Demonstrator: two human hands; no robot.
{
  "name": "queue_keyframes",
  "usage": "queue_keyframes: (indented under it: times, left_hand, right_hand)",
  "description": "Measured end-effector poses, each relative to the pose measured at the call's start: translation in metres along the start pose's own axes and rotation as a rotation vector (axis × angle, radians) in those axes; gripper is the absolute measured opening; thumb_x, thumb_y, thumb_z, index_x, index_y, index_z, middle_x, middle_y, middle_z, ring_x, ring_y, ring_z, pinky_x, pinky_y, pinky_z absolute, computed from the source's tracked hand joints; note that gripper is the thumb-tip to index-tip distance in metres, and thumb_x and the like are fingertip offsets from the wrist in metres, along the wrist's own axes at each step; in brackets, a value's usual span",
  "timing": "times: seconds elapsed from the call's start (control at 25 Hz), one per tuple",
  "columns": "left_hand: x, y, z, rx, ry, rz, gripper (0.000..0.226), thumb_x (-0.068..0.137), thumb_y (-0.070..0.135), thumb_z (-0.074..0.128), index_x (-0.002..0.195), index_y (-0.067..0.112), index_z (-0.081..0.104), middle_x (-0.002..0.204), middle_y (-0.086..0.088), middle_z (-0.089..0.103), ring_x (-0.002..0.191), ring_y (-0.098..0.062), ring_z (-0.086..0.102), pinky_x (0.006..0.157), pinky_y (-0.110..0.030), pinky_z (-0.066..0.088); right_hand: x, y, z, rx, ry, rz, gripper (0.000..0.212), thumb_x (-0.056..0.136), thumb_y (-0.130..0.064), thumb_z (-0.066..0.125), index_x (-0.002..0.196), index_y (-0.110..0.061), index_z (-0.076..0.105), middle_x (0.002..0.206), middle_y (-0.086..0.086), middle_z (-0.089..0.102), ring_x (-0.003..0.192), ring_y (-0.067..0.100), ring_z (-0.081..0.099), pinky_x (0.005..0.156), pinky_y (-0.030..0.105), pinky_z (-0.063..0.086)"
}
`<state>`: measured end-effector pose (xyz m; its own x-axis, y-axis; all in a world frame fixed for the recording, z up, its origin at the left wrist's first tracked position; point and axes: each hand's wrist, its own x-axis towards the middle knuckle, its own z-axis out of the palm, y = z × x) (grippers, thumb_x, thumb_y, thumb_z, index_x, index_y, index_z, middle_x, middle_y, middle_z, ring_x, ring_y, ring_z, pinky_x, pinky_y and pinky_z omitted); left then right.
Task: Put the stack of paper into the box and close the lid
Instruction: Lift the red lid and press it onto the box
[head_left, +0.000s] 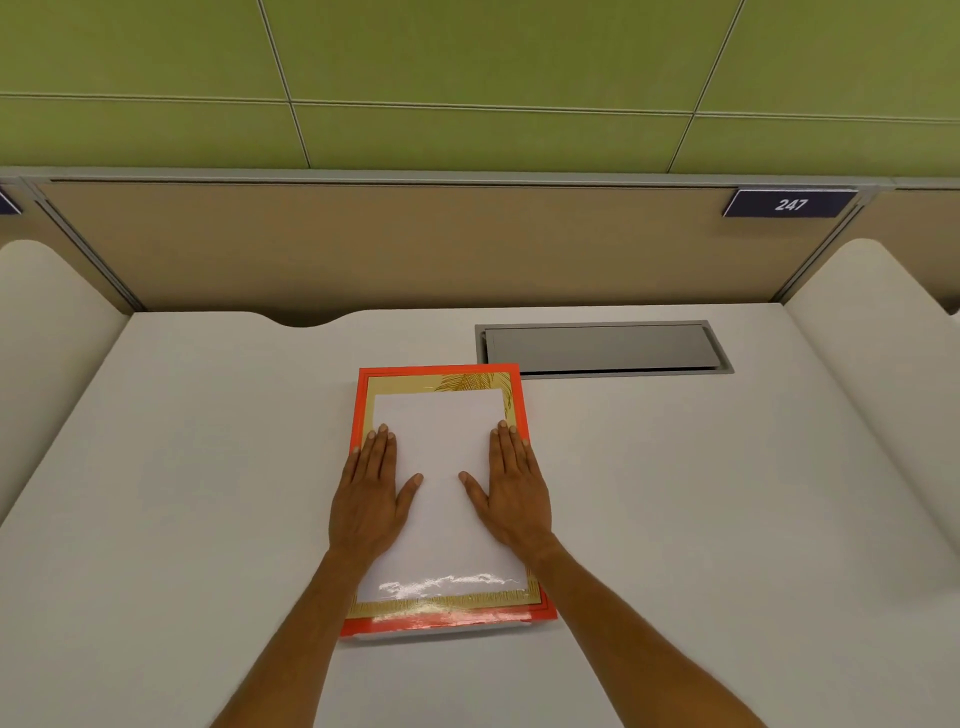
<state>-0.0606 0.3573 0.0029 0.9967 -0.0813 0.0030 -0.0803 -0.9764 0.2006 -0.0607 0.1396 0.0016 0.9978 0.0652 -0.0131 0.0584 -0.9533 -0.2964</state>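
Head camera, looking down at a pale tabletop (182, 467) inside a study carrel with tan partition walls. A flat red box (358, 410) with a gold patterned border lies at the centre, long side running away from the viewer. Its top shows a large white rectangle (441, 441) with a glossy glare along the near edge — whether this is the stack of paper lying in an open box or a white panel on a lid already shut cannot be told from this view. No separate lid or loose paper shows elsewhere.

Both hands lie flat and open on the white area, palms down, fingers together and pointing away, thumbs spread inward; neither grips anything. The left hand (371, 493) rests at the white area's left edge, its outer fingers over the red border. The right hand (511, 488) mirrors it at the right edge.

Just behind the box to the right, a grey metal cable hatch (602, 347) is set into the tabletop, and a small sign (789, 203) reading 247 hangs on the partition.

Risks from here — uneven pressing could skew the sheets or leave a corner caught under the rim, and the box may slide on the smooth surface.
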Motion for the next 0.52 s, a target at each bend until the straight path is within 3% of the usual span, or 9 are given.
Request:
queue_keyframes:
  times: [0.52]
  left_hand:
    - [0.0000, 0.0012, 0.0011, 0.036, -0.027, -0.011, 0.083, 0.094, 0.063, 0.016, 0.156, 0.008, 0.011, 0.164, -0.008, 0.015, 0.152, -0.022, 0.012, 0.124, -0.039, 0.015]
  right_hand:
    - [-0.0006, -0.0011, -0.0016, -0.024, -0.035, 0.008, 0.084, 0.094, -0.066, 0.020, 0.155, -0.014, -0.005, 0.164, 0.003, -0.005, 0.152, 0.018, -0.005, 0.125, 0.034, 0.003]
